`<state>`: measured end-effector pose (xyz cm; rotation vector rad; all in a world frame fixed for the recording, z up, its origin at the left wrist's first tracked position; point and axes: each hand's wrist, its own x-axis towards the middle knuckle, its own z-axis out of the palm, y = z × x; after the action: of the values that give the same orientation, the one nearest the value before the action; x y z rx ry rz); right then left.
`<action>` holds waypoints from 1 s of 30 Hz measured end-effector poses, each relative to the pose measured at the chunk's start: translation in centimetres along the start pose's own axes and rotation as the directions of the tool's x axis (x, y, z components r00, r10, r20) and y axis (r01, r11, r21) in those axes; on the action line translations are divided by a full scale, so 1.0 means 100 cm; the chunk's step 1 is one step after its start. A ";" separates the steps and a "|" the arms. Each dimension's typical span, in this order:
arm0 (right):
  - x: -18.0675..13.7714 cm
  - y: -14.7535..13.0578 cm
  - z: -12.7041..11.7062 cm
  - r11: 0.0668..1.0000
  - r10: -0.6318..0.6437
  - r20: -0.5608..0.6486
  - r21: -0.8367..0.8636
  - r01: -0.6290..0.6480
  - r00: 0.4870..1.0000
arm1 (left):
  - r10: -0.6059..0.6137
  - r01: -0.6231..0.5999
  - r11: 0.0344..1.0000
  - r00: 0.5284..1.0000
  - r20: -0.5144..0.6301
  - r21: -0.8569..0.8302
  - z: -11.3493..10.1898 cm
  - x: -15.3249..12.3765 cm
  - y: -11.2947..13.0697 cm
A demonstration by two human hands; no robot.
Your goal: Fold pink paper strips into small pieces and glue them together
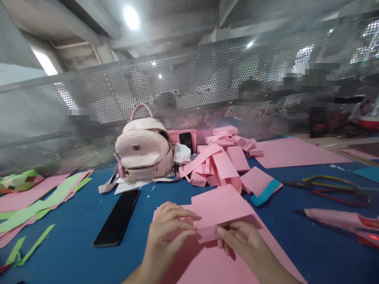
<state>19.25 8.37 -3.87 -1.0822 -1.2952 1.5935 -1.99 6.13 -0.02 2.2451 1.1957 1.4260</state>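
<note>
Between my two hands is a piece of pink paper (222,207), its near edge folded into a narrow flap. My left hand (170,232) pinches the paper's left side with thumb and fingers. At the right end of the flap, my right hand (241,238) grips the paper, thumb on top and fingers partly hidden underneath. Below both hands lies a large pink sheet (204,264) on the blue table. Just beyond the held paper is a heap of folded pink paper pieces (217,161). A pink piece with a blue strip (266,193) lies to its right.
A black phone (117,219) and a pale pink backpack (145,150) are to the left. Scissors (334,187) and a pink glue gun (337,219) lie at right. Green paper strips (56,197) cover the far left. A perforated metal screen (195,86) stands behind.
</note>
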 end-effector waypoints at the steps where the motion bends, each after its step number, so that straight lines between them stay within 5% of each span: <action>1: 0.000 0.000 0.000 1.000 0.004 0.001 0.010 -0.004 1.000 | 0.004 -0.004 1.000 1.000 -0.002 0.014 0.000 -0.001 0.000; 8: -0.001 -0.005 0.001 1.000 -0.008 0.022 0.016 0.007 1.000 | -0.193 0.191 0.975 0.981 -0.004 -0.112 0.007 -0.006 0.004; 14: -0.009 0.000 0.000 0.994 0.031 -0.008 -0.105 -0.032 0.999 | -0.462 0.436 0.806 0.886 0.035 -0.400 0.018 -0.012 -0.007; 19: -0.015 -0.001 0.002 0.990 0.089 0.125 -0.116 -0.075 0.988 | -0.407 0.394 0.829 0.912 0.057 -0.396 0.019 -0.012 -0.009; 25: -0.014 -0.005 0.001 0.992 0.024 0.303 -0.127 0.016 0.953 | -0.395 0.377 0.847 0.918 0.032 -0.375 0.018 -0.012 -0.003; 30: -0.011 -0.003 -0.003 0.991 0.041 0.316 -0.134 0.002 0.948 | -0.401 0.381 0.839 0.916 0.032 -0.389 0.018 -0.013 -0.001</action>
<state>19.86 7.43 -3.44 -0.9427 -1.6280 1.7703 -0.77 5.71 -1.86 1.5967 1.1758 1.4066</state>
